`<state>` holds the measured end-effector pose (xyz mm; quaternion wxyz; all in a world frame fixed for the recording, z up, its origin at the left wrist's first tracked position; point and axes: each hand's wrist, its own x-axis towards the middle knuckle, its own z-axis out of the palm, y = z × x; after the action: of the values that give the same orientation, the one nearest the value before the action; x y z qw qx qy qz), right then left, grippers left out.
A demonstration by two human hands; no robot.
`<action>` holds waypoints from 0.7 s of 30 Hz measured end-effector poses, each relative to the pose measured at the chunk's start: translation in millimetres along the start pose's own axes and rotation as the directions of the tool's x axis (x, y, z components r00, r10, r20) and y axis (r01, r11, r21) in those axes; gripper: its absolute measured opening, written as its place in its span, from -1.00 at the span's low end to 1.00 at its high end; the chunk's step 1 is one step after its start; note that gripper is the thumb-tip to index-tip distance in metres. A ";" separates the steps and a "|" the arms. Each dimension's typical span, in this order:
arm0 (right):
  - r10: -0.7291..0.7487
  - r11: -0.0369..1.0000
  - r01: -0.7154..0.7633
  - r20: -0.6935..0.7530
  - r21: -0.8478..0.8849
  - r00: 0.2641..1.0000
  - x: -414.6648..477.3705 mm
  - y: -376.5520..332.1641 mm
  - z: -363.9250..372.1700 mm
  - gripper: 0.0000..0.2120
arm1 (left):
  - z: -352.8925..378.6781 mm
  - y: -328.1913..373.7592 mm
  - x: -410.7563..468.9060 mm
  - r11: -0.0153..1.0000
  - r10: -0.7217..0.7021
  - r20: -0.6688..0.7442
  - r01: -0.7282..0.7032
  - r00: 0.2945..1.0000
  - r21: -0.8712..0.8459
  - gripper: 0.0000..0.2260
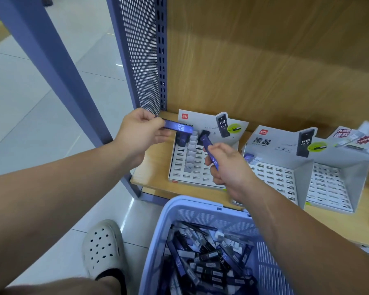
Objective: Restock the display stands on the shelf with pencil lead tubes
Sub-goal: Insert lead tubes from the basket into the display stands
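Two lead tubes are in play right now. The left hand is pinching a blue tube by its end, holding it flat and level over the back of the nearest display stand at centre frame. The right hand is gripping a second tube, tilted, with its nose pointing down at the slots in the stand's upper rows. Neither tube is looking seated yet. That stand is only getting started: one column of pale-topped tubes is running down its middle, a few dark ones are sitting at its upper left corner, and most slots on either side are showing bare. Moving right, the middle stand is carrying just a tube or two at its top left corner, and the far stand at the right edge is looking unfilled, though it's blurry out there. All three are sitting side by side on the wooden shelf. Down at bottom centre, the blue basket is brimming with loose tubes, so I'm judging this job barely begun, with plenty of stock waiting and most slots left to fill. A white clog is resting on the floor at lower left.
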<state>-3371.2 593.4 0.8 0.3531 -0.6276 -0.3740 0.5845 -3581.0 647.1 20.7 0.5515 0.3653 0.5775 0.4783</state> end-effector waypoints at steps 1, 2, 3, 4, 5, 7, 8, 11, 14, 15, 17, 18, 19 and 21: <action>-0.025 0.999 0.025 -0.028 -0.021 0.999 -0.2 -2.7 0.1 -0.84 | 1.9 0.8 -2.1 0.994 -0.043 0.047 0.048 0.998 -0.095 -0.85; -0.051 0.999 0.051 -0.053 -0.013 0.997 0.6 -5.6 0.5 -0.85 | 4.2 1.2 -4.4 0.986 -0.069 0.106 0.085 0.992 -0.146 -0.83; -0.074 0.997 0.076 -0.069 0.020 0.995 1.5 -9.3 1.3 -0.87 | 6.4 0.9 -7.3 0.983 -0.083 0.166 0.108 0.983 -0.150 -0.81; -0.095 0.993 0.100 -0.080 0.064 0.992 2.9 -12.8 2.4 -0.88 | 9.1 0.3 -10.6 0.986 -0.087 0.221 0.116 0.971 -0.121 -0.80; -0.114 0.987 0.123 -0.091 0.098 0.989 4.4 -15.8 4.0 -0.90 | 11.5 -0.2 -13.9 0.991 -0.086 0.270 0.111 0.959 -0.077 -0.81; -0.148 0.979 0.164 -0.134 0.120 0.980 5.4 -22.1 7.6 -0.95 | 13.3 0.0 -18.2 0.996 -0.095 0.363 0.087 0.927 0.037 -0.76; -0.161 0.975 0.182 -0.159 0.127 0.974 5.5 -25.2 9.4 -0.97 | 12.5 0.4 -19.0 0.992 -0.096 0.413 0.053 0.906 0.114 -0.66; -0.177 0.965 0.205 -0.170 0.165 0.970 5.5 -32.6 15.0 -0.95 | 9.8 1.7 -20.9 0.936 -0.103 0.556 -0.109 0.824 0.335 -0.47; -0.157 0.962 0.176 -0.103 0.210 0.982 7.3 -38.0 23.5 -0.89 | 13.8 -1.7 -24.3 0.901 -0.137 0.618 -0.161 0.774 0.402 -0.44; -0.133 0.964 0.146 -0.074 0.224 0.988 7.6 -39.6 26.0 -0.85 | 14.1 -3.6 -24.9 0.904 -0.144 0.623 -0.155 0.768 0.400 -0.45; -0.059 0.967 0.062 -0.019 0.246 0.998 8.7 -41.3 27.3 -0.75 | 10.2 -7.2 -25.1 0.910 -0.173 0.628 -0.122 0.759 0.397 -0.44; -0.020 0.966 0.019 0.000 0.260 1.000 9.1 -41.1 26.2 -0.72 | 6.4 -8.8 -25.4 0.908 -0.194 0.627 -0.104 0.754 0.406 -0.42; 0.013 0.963 -0.015 0.011 0.268 1.000 9.7 -40.1 23.4 -0.71 | 2.0 -10.2 -25.2 0.904 -0.215 0.624 -0.089 0.751 0.419 -0.40; 0.059 0.962 -0.063 0.022 0.265 0.998 11.3 -37.1 16.6 -0.71 | -7.8 -10.6 -22.2 0.896 -0.258 0.619 -0.056 0.742 0.440 -0.41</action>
<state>-3389.4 621.0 27.1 0.4130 -0.5818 -0.2753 0.6443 -3584.8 622.0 16.4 0.6509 0.5906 0.4541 0.1458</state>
